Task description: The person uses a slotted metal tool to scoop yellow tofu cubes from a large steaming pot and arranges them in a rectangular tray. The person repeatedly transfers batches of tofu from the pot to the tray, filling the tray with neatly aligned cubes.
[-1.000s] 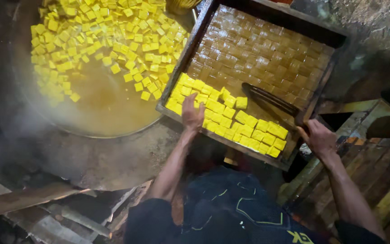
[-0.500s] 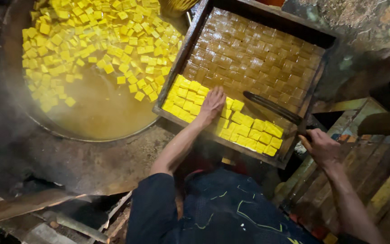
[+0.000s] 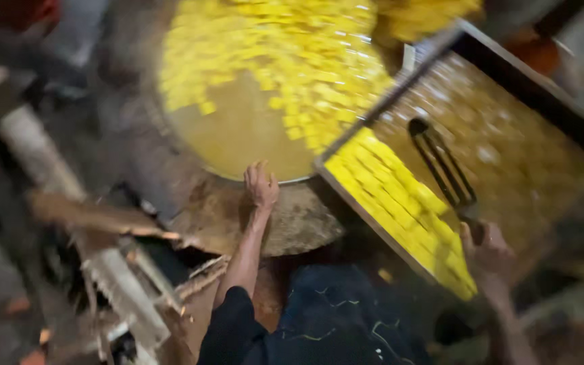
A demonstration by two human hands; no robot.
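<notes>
1. The left hand (image 3: 261, 184) has no grip on anything: its fingers are loosely spread and it rests on the wide grimy rim (image 3: 272, 226) of the big round pan (image 3: 238, 135), just below the edge of the broth. Half a second ago this hand lay on the yellow cubes at the near end of the tray; it has since come off them and moved left to the pan's edge.
2. Inside the pan, many small yellow cubes (image 3: 285, 61) float in a cloudy yellow-brown liquid, crowded toward the far side, with open liquid nearest the hand.
3. The dark rectangular tray (image 3: 528, 88) now sits tilted across the right of the view, its near corner touching or overhanging the pan's rim. The head has swung, so everything is smeared by motion.
4. A band of yellow cubes (image 3: 400, 203) remains along the tray's near edge; the rest of the tray holds brownish squares. A dark slotted tool (image 3: 441, 162) lies on them.
5. The right hand (image 3: 484, 247) is at the tray's near right corner, beside the tool's handle end. Its grip looks curled over the frame, but the blur makes that uncertain.
6. With one hand freed and the other on the tray, the tray's cubes stay unloaded for now.
</notes>
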